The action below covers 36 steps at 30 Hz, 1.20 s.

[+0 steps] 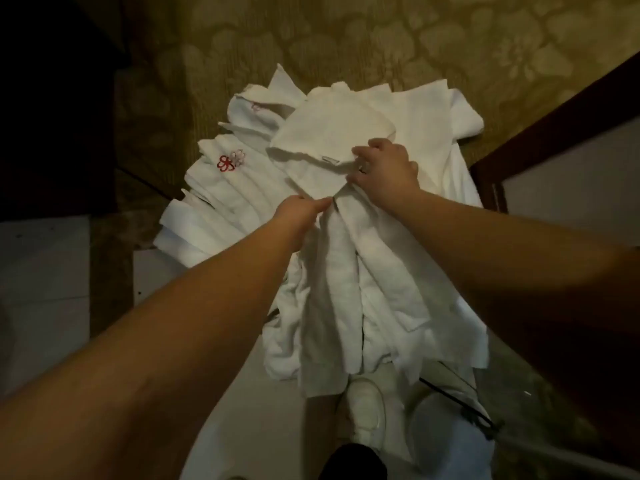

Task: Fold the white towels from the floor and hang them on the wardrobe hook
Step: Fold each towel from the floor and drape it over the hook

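both arms reach out, left hand [300,208] and right hand [387,168] fingers pinching the white towel [332,133].

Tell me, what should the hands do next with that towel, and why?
Probably lift it clear. The left hand and right hand both pinch one white towel that rests bunched on the pile, so it cannot be folded flat there.

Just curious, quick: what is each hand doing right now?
Left hand: pinching the white towel.
Right hand: fingers gripping the same towel's folded top.
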{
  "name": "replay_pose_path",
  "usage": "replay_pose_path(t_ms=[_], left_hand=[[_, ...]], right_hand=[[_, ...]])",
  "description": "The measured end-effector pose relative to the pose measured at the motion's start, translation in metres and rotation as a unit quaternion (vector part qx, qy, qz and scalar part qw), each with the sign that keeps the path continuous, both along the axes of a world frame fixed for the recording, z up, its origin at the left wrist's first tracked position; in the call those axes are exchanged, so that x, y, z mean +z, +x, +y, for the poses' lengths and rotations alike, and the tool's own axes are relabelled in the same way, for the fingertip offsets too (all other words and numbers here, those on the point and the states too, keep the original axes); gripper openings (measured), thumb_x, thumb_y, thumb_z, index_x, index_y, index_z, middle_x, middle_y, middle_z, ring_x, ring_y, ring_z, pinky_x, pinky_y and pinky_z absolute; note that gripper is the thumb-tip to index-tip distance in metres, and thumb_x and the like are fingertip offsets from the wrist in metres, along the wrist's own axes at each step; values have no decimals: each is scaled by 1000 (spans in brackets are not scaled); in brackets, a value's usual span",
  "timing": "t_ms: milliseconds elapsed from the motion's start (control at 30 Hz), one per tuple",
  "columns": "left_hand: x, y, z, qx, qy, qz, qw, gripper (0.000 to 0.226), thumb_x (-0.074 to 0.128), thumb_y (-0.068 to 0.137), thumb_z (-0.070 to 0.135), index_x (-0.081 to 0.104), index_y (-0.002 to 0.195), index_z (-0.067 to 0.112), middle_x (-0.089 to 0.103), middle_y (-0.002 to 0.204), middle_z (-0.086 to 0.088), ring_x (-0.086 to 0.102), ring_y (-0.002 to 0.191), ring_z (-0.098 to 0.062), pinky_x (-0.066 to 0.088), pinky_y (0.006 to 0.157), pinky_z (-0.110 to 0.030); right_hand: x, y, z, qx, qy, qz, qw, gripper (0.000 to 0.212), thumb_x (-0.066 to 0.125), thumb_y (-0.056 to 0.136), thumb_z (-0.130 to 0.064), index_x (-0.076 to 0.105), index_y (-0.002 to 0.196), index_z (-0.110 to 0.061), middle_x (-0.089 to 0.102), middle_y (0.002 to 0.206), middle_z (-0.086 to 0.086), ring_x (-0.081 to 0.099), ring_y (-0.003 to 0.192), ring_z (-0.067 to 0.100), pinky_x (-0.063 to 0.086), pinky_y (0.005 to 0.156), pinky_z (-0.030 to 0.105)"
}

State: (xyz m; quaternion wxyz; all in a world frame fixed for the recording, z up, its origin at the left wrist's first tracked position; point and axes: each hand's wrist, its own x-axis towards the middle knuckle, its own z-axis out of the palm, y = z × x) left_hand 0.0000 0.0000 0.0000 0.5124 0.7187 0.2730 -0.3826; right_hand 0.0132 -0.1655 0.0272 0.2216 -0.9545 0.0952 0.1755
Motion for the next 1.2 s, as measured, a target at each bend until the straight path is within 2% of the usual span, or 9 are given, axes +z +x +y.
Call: replay_pose_path(t_ms=[133, 267, 467, 600, 733, 833, 900, 1033, 1200], left_hand=[[-2, 4, 4, 73, -16, -74, 994, 12, 70, 92, 16, 62, 100, 13, 65, 99, -7, 59, 84, -20, 47, 69, -27], [35, 7, 19, 111, -43, -88, 989, 9, 60, 90, 10, 55, 86, 17, 59, 91, -7, 57, 89, -23, 42, 68, -30], [136, -12, 60, 206, -28, -134, 969, 6, 54, 91, 12, 54, 90, 18, 54, 90, -5, 52, 83, -21, 45, 70, -30], [220, -35, 91, 249, -36, -147, 957, 15, 50, 96, 10, 56, 106, 19, 53, 97, -2, 52, 83, -19, 47, 76, -32], [313, -42, 118, 304, -86, -158, 936, 23, 52, 96, 6, 61, 115, 16, 60, 107, -5, 58, 87, -18, 51, 72, -28], [380, -48, 135, 288, -126, -176, 933, 18, 58, 95, 5, 68, 103, 17, 68, 111, -8, 64, 103, -25, 53, 94, -38], [424, -54, 146, 281, -137, -192, 930, 16, 60, 96, 6, 70, 99, 19, 70, 105, -6, 64, 100, -24, 55, 94, -40], [510, -67, 168, 292, -180, -214, 915, 13, 62, 97, 10, 72, 96, 19, 74, 90, -2, 69, 93, -23, 62, 72, -34], [616, -97, 189, 259, -198, -272, 906, 13, 57, 99, 8, 68, 100, 16, 68, 104, -8, 63, 104, -28, 55, 94, -39]], right_hand=[[8, 4, -3, -18, -17, -49, 998, 30, 52, 102, -31, 71, 123, -22, 57, 140, 1, 43, 132, 28, 30, 98, 39], [45, -2, -7, -80, 87, -27, 993, 28, 46, 105, -30, 63, 121, -15, 62, 108, 2, 57, 110, 28, 38, 99, 40], [129, -33, -2, -131, 151, -69, 977, 16, 40, 108, -29, 48, 103, -16, 50, 83, -8, 52, 87, 19, 33, 74, 29], [206, -56, 24, -144, 171, -83, 971, 14, 38, 110, -29, 44, 107, -17, 48, 84, -8, 46, 72, 7, 30, 58, 25], [291, -55, 54, -173, 200, -104, 959, 17, 38, 109, -32, 47, 106, -18, 49, 81, -11, 45, 71, -1, 33, 50, 5], [352, -52, 71, -202, 241, -120, 942, 23, 37, 108, -36, 51, 117, -21, 50, 85, -12, 46, 75, 1, 32, 56, 13], [392, -53, 82, -214, 273, -135, 928, 33, 37, 108, -37, 53, 129, -18, 52, 91, -9, 52, 85, 13, 36, 64, 24], [474, -60, 99, -226, 302, -172, 910, 40, 38, 108, -37, 49, 138, -14, 52, 107, -4, 50, 102, 18, 38, 84, 30], [570, -92, 122, -190, 284, -190, 920, 43, 36, 108, -40, 48, 140, -14, 49, 113, -2, 49, 105, 19, 40, 89, 33]])
